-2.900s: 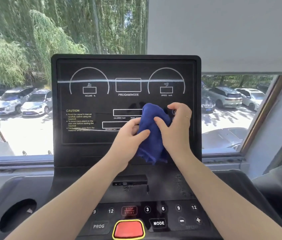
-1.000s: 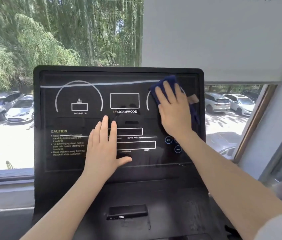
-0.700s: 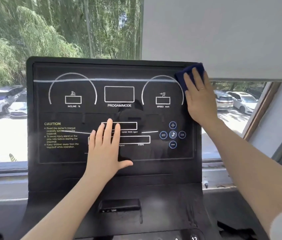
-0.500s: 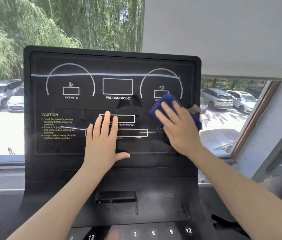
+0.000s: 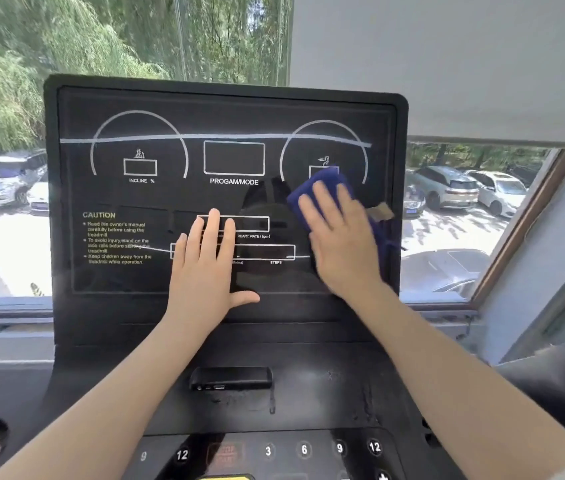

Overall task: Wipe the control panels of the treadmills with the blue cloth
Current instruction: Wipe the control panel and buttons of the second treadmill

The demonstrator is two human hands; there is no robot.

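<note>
1. Right hand (image 5: 341,242) lies flat, fingers straight, pressing the folded dark-blue cloth (image 5: 319,188) against the right part of the black glossy upright treadmill control panel (image 5: 225,109). Grip state: released, no curl round the cloth; the palm pins it to the surface.
2. Cloth position: over the lower part of the right-hand speed dial marking and the area just beneath it. A blue edge shows beyond the hand on the right, near the panel's right rim, with a small tan tag (image 5: 381,212) sticking out.
3. Left hand (image 5: 204,268) is flat on the panel's centre, fingers together, thumb spread, over the white-outlined readout boxes. It holds nothing; judged to be bracing the console.
4. Progress, as a judgement: the wipe is under way on the right part of this upright panel. The left part, with the incline dial marking and yellow caution text (image 5: 116,237), sits well apart from the cloth; no way to tell from this view whether it is clean.
5. Left to do, probably: the centre under the left hand, the left part, and the lower black button console (image 5: 274,450) near the camera with its numbered keys. Pale smears show on the sloped black shelf between the two.
6. The task says treadmills, plural; only this one is in view, so others likely remain.
7. Beyond the window: trees and parked cars.
</note>
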